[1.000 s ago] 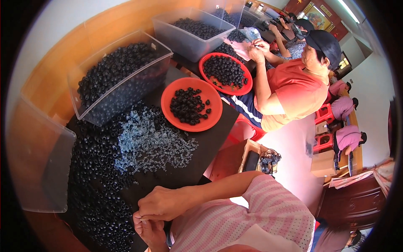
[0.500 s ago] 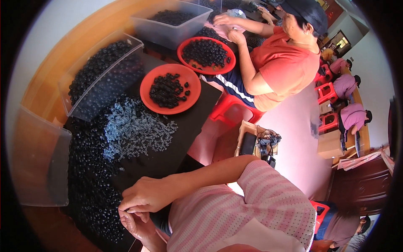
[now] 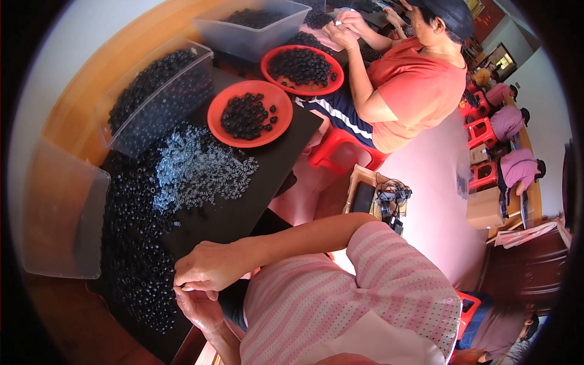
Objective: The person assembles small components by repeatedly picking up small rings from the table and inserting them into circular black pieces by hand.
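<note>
The right hand [image 3: 210, 266] and left hand [image 3: 198, 307] are meeting at the table's [image 3: 255, 188] near edge, fingertips pressed together; whatever they are pinching is too small to tell. They are hovering just beside the black beads [image 3: 131, 243], with clear pieces [image 3: 198, 170] lying farther up the table.

Bare black tabletop [image 3: 243, 207] lies open ahead, hemmed by black parts [image 3: 131, 243], clear parts [image 3: 198, 167] and red dish [image 3: 249, 114].

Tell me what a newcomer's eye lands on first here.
The two red bowls of small black parts stand out on the dark table, beside a heap of pale clear pieces. At the near edge the person's right hand and left hand meet, fingers pinched together. A co-worker in an orange shirt sits beyond.
</note>
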Motion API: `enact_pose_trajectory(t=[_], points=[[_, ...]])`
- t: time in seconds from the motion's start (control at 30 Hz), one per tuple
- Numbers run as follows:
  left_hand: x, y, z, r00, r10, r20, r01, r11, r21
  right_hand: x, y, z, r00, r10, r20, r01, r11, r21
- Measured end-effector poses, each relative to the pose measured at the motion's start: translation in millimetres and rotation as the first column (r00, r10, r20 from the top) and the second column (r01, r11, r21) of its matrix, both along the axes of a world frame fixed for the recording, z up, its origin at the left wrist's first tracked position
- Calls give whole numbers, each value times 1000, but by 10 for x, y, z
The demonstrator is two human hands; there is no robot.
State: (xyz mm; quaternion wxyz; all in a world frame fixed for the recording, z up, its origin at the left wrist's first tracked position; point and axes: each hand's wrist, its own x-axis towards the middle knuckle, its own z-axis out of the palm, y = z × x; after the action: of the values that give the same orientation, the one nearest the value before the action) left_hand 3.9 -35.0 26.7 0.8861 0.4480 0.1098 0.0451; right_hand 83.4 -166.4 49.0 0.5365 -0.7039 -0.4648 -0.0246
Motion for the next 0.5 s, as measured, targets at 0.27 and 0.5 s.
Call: enact_pose_trajectory(t=[0.27,0.5], points=[[79,139,-139,982,-179,61,173,980,94,664,-283,66,956,-209,206,255,939,-231],[141,169,-70,979,-197,47,195,980,49,1055,-13,-21,919,-93,383,313,763,-565]])
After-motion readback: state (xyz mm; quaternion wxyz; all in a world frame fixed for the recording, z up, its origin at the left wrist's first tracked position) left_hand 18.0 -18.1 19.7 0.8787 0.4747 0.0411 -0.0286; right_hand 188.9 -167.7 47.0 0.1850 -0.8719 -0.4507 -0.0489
